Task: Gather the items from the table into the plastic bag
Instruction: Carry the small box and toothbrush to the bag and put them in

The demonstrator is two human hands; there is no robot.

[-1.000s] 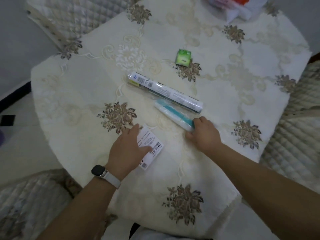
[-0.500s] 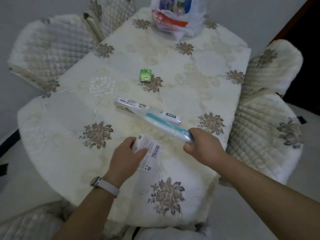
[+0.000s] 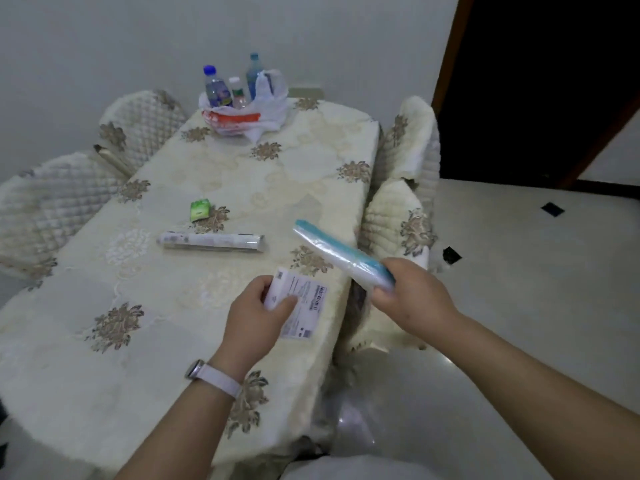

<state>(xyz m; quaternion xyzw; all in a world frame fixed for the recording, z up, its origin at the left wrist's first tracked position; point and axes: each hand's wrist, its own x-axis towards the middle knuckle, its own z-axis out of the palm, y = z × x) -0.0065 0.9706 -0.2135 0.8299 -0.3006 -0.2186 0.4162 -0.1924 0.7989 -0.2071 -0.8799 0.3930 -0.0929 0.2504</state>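
A long surface (image 3: pixel 156 323) covered with a cream floral cloth is seen from above, running from the lower left toward the upper centre of the frame. In the lower centre, a flat white packet (image 3: pixel 308 303) with printed labels and a barcode is pinched between the thumb and curled fingers of the left hand (image 3: pixel 258 306), just above the cloth. A pale watch (image 3: pixel 207 374) is worn on that wrist. To the right, a long teal and white packet (image 3: pixel 343 252) is gripped at its near end by the right hand (image 3: pixel 412 299), whose fingers are curled round it; the packet is held clear of the surface, slanting up and to the left. Left of centre, a long white box (image 3: pixel 209 241) is lying on the cloth, with a small green packet (image 3: pixel 200 208) just above it. At the far end, in the upper centre, the plastic bag (image 3: pixel 249 116) is set open with several bottles (image 3: pixel 214 88) standing in it. Quilted chairs (image 3: pixel 52 206) are placed along both sides.
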